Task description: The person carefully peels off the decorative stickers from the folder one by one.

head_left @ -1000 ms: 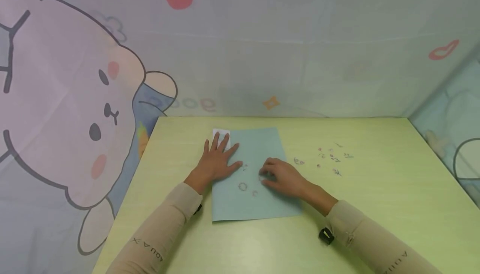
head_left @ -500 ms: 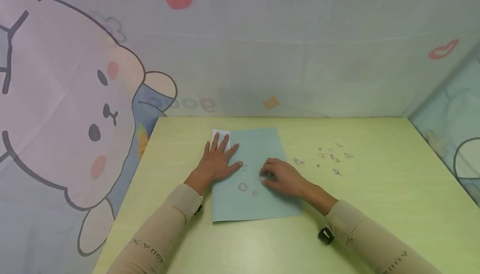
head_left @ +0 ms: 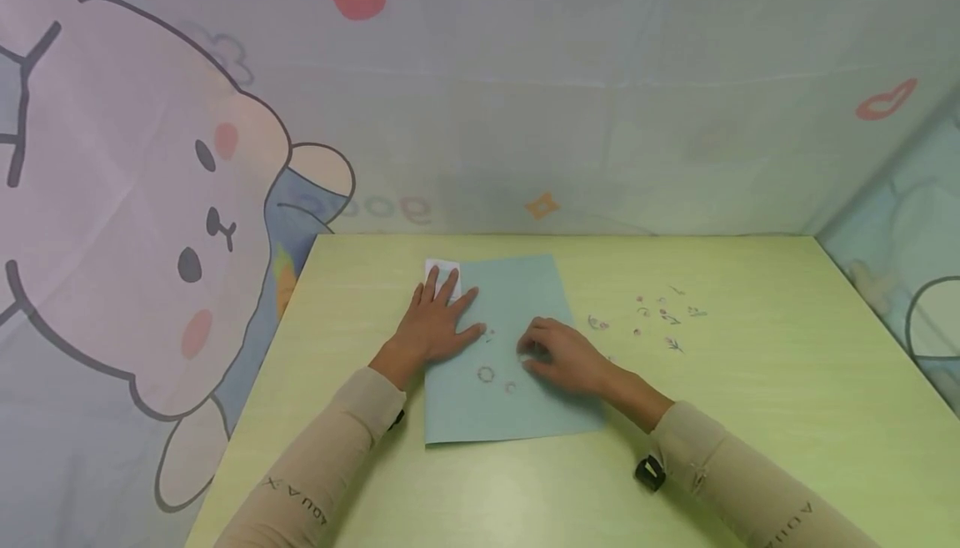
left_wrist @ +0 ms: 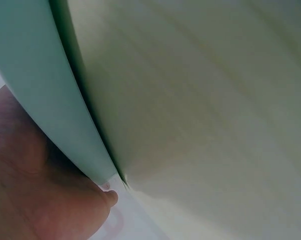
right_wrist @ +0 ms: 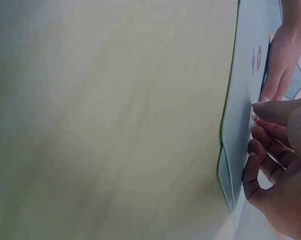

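Note:
A light blue sheet of paper (head_left: 517, 281) lies on the table. My left hand (head_left: 431, 327) rests on its left part with straight, spread fingers, the fingertips over a small white card (head_left: 432, 265). Above the sheet's right half, my right hand (head_left: 562, 356) has curled fingers. In the right wrist view, its thumb and index finger pinch a small pinkish floral sticker (right_wrist: 255, 119), mostly covered by the fingertips. Between the hands, a round wreath sticker (head_left: 486, 374), a smaller ring-like sticker (head_left: 510, 387) and tiny floral bits (head_left: 489, 334) lie on the sheet.
Several small floral pieces, among them a leafy sprig (head_left: 673, 344), are scattered on the yellow-green table (head_left: 750, 431) right of the sheet. A printed cloth (head_left: 637, 114) hangs behind the table's back edge. The sheet's edge lifts slightly in the right wrist view.
My left little finger has drawn slightly nearer the ring finger. The right hand keeps nearly the same place and pinch.

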`<action>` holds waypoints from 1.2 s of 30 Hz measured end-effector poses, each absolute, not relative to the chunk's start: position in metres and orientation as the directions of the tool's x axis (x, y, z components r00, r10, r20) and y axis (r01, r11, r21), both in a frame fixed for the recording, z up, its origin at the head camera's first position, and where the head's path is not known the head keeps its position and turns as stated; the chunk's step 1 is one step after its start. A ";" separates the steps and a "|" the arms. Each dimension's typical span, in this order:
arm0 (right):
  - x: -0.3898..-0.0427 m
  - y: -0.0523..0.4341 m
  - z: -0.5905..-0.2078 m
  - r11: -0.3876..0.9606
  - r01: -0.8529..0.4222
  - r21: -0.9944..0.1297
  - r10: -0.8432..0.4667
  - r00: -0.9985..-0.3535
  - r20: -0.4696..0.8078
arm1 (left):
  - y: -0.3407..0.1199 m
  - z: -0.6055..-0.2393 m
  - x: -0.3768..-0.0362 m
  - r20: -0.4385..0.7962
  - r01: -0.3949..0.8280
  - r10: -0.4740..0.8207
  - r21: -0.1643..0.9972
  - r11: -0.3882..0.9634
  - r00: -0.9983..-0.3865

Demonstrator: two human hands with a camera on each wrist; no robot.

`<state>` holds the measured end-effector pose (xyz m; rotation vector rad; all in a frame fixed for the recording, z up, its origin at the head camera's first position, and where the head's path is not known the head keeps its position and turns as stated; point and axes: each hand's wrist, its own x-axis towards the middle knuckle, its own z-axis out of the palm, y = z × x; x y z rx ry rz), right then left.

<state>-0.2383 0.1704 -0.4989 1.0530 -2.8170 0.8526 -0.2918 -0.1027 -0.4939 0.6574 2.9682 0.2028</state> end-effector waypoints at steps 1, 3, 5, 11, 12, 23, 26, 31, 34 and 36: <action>-0.239 0.171 -0.499 0.621 -0.608 -0.495 -0.602 -0.774 0.196 | -0.103 -0.494 -0.292 -0.066 0.411 0.424 0.149 0.899 -0.903; -0.240 0.171 -0.500 0.609 -0.597 -0.521 -0.598 -0.778 0.193 | -0.103 -0.495 -0.292 -0.067 0.408 0.422 0.152 0.900 -0.904; -0.243 0.171 -0.501 0.593 -0.584 -0.554 -0.592 -0.783 0.193 | -0.103 -0.495 -0.292 -0.066 0.407 0.420 0.153 0.901 -0.905; -0.248 0.171 -0.502 0.558 -0.561 -0.611 -0.587 -0.788 0.188 | -0.102 -0.494 -0.291 -0.066 0.409 0.423 0.161 0.898 -0.904; -0.248 0.171 -0.502 0.559 -0.561 -0.611 -0.587 -0.788 0.186 | -0.102 -0.493 -0.291 -0.067 0.409 0.423 0.161 0.898 -0.903; -0.250 0.170 -0.505 0.571 -0.559 -0.601 -0.582 -0.792 0.184 | -0.102 -0.495 -0.291 -0.066 0.408 0.422 0.159 0.899 -0.904; -0.250 0.170 -0.506 0.572 -0.555 -0.603 -0.582 -0.793 0.178 | -0.102 -0.495 -0.291 -0.064 0.410 0.424 0.158 0.898 -0.903; -0.250 0.172 -0.504 0.560 -0.559 -0.611 -0.597 -0.784 0.169 | -0.102 -0.494 -0.291 -0.070 0.407 0.421 0.156 0.900 -0.904; -0.251 0.172 -0.503 0.553 -0.553 -0.623 -0.602 -0.782 0.160 | -0.102 -0.493 -0.290 -0.070 0.405 0.419 0.158 0.901 -0.905; -0.251 0.173 -0.503 0.547 -0.548 -0.633 -0.604 -0.782 0.154 | -0.102 -0.494 -0.290 -0.068 0.406 0.420 0.159 0.900 -0.905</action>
